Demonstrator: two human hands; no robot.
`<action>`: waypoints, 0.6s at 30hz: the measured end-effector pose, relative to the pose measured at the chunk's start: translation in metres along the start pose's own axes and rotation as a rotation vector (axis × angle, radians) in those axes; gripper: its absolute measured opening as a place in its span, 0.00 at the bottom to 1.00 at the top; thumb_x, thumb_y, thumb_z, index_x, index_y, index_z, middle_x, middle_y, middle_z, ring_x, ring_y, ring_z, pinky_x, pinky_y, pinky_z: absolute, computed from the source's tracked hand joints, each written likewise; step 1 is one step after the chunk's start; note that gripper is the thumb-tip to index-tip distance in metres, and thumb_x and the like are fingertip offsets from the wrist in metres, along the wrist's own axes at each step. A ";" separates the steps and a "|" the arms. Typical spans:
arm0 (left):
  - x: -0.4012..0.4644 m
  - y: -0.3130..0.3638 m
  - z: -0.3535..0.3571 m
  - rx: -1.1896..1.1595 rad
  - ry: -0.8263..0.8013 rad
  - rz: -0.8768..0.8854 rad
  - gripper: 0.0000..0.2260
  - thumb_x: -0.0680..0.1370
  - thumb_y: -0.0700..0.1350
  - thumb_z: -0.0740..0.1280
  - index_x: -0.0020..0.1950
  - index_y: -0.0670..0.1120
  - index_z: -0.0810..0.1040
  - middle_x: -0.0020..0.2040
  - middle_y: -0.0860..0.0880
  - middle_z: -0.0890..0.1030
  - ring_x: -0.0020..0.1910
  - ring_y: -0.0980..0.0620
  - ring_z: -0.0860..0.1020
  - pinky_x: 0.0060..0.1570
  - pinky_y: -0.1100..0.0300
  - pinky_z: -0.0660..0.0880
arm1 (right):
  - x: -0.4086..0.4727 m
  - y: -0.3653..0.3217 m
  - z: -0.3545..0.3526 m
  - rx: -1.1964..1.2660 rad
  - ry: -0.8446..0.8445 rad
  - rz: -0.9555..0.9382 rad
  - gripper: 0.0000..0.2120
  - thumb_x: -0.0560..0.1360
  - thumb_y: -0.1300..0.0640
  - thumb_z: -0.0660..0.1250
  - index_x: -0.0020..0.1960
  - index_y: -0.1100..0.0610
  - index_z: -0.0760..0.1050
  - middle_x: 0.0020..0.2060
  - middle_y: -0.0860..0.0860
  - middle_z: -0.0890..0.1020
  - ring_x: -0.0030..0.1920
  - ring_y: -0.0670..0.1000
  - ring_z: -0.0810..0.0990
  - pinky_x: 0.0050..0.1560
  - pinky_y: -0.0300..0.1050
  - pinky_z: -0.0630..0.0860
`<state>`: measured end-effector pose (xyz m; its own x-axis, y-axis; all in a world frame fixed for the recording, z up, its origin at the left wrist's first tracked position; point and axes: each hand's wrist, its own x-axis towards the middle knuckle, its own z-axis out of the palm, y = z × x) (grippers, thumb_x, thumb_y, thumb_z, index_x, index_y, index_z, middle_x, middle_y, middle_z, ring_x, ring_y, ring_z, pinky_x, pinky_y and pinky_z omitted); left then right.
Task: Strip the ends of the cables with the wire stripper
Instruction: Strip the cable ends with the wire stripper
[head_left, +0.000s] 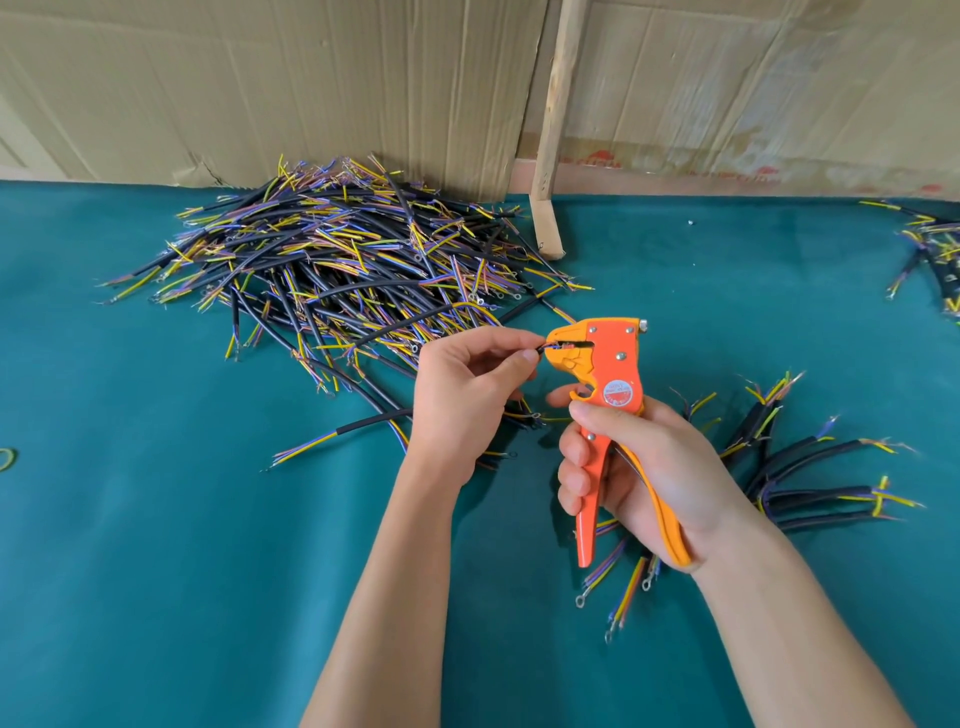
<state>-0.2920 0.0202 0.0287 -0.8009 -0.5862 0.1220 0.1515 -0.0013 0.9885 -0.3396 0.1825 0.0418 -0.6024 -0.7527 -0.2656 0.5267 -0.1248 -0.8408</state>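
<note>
While the left hand (467, 384) pinches a black cable (400, 332) between thumb and forefinger, its stripped-looking coloured wire ends sit in the mouth of the orange wire stripper (608, 395) near the frame's centre. That cable arcs away toward 10 o'clock over a large heap of cables (332, 260) on the green table (156, 519). Gripping the stripper upright, the right hand (634, 467) has its fingers (576, 467) curled round the orange handle and its palm against the yellow one. At 4 o'clock from the tool, a smaller bundle of cables (800, 467) lies just beside the right wrist. More cables (930, 249) lie at the 2 o'clock edge. Cardboard sheets (311, 78) and a wooden post (553, 114) stand at 12 o'clock.
</note>
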 end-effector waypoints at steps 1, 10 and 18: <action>0.000 0.000 0.000 0.000 0.001 0.000 0.09 0.77 0.32 0.71 0.45 0.45 0.86 0.37 0.48 0.85 0.36 0.54 0.80 0.36 0.61 0.77 | 0.000 0.000 0.000 -0.002 0.001 0.003 0.11 0.77 0.59 0.70 0.57 0.63 0.80 0.32 0.57 0.74 0.29 0.57 0.73 0.30 0.51 0.75; 0.000 0.000 -0.001 -0.005 0.003 -0.010 0.09 0.77 0.32 0.71 0.46 0.45 0.87 0.38 0.47 0.85 0.36 0.54 0.81 0.37 0.61 0.78 | -0.001 0.000 0.001 0.008 0.012 0.007 0.09 0.74 0.58 0.73 0.53 0.59 0.83 0.31 0.56 0.72 0.26 0.54 0.70 0.28 0.48 0.72; 0.000 0.000 -0.002 0.029 0.023 -0.028 0.08 0.76 0.32 0.72 0.45 0.45 0.86 0.34 0.51 0.84 0.30 0.56 0.77 0.33 0.66 0.76 | 0.001 0.002 0.005 -0.027 0.089 0.002 0.16 0.74 0.53 0.72 0.59 0.58 0.82 0.27 0.53 0.68 0.21 0.50 0.65 0.23 0.39 0.65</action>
<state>-0.2905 0.0189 0.0287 -0.7909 -0.6049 0.0927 0.1126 0.0050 0.9936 -0.3359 0.1779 0.0420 -0.6531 -0.6924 -0.3067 0.5120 -0.1052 -0.8525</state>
